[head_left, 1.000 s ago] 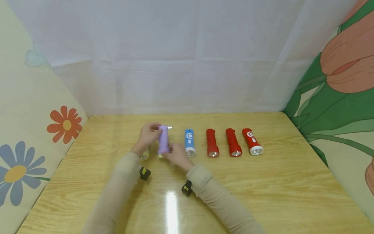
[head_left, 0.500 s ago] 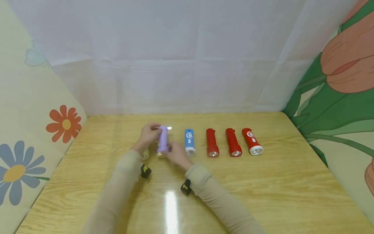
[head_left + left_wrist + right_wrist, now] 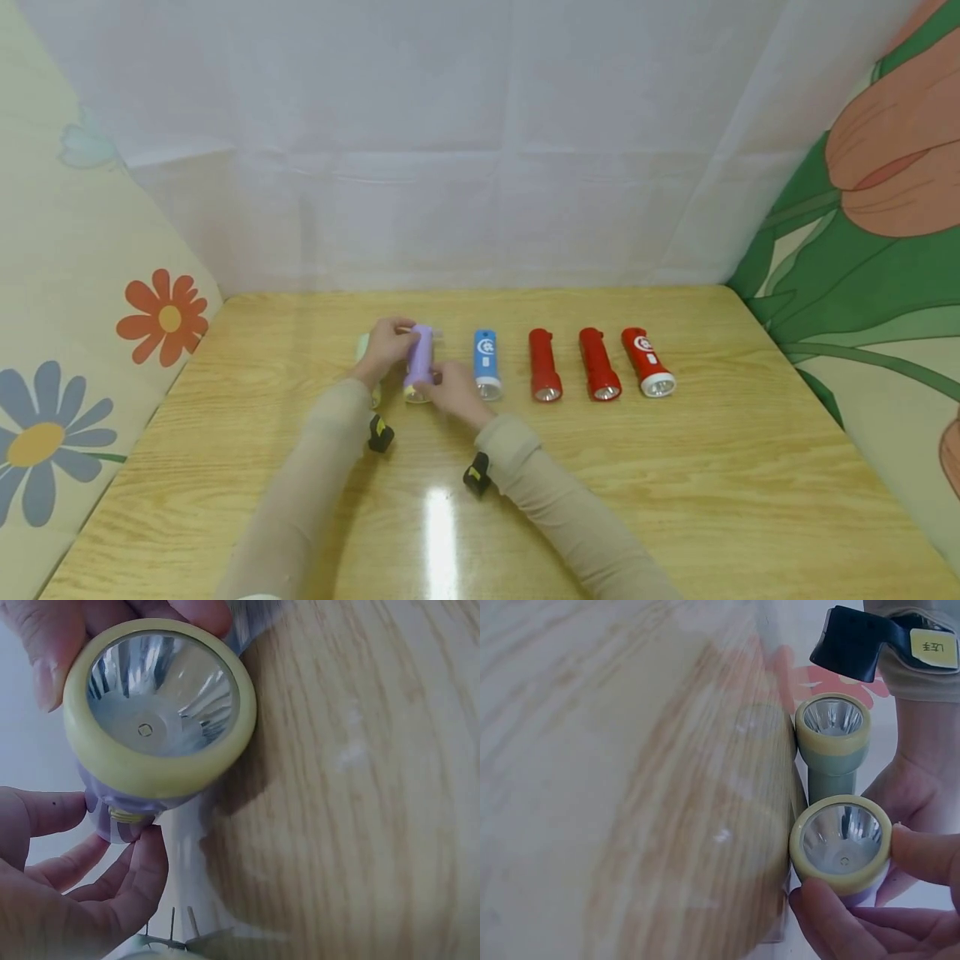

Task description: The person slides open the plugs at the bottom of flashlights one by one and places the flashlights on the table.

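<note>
A purple flashlight (image 3: 421,354) with a pale yellow rim lies between both hands, its lens toward the person. My left hand (image 3: 384,348) pinches its tail end. At the head end, my right hand (image 3: 459,393) grips it; in the right wrist view the thumb and fingers sit around the yellow rim (image 3: 802,859). The clear reflector (image 3: 161,697) shows in the left wrist view, with purple body below it. Just left, a pale green flashlight (image 3: 832,766) with a yellow rim is partly hidden behind the left hand in the head view.
Right of the hands, a blue flashlight (image 3: 486,360), two plain red flashlights (image 3: 543,362) and a red-and-white flashlight (image 3: 647,358) lie in a row on the wooden table (image 3: 675,483). A white cloth (image 3: 465,167) hangs behind; flower-printed panels (image 3: 892,275) flank it.
The purple flashlight has tipped down so its yellow rim and lens show more. The left hand has shifted slightly right, uncovering the green flashlight's tail. The bright piece at the purple tail now looks faint.
</note>
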A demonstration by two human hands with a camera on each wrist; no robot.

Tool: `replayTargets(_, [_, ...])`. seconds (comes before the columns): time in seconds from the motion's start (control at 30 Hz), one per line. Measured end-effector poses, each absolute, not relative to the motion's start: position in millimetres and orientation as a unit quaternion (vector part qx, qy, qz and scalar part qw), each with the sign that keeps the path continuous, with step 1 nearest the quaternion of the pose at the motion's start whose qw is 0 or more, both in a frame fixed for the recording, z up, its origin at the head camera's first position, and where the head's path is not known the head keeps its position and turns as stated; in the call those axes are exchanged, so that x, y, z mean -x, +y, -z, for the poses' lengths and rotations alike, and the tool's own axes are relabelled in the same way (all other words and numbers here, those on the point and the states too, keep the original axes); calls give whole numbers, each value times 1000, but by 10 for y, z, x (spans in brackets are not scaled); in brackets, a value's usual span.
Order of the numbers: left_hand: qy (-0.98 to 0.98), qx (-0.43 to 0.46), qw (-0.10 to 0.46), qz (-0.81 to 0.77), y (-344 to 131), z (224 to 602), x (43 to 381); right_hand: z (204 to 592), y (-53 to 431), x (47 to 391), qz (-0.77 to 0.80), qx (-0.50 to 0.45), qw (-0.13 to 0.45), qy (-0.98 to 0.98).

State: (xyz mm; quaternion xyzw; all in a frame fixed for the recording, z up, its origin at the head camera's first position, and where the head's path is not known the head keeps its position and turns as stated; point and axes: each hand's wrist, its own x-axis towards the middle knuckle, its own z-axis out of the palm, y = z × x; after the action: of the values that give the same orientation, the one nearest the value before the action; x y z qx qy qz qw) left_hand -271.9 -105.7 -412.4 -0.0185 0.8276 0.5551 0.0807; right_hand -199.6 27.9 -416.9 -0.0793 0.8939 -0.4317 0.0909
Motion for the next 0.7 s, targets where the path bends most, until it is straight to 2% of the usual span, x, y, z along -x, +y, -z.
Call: replayTargets(0.7, [850, 42, 103, -515, -1036, 4191, 2761, 4176, 289, 2008, 428, 80, 84, 896])
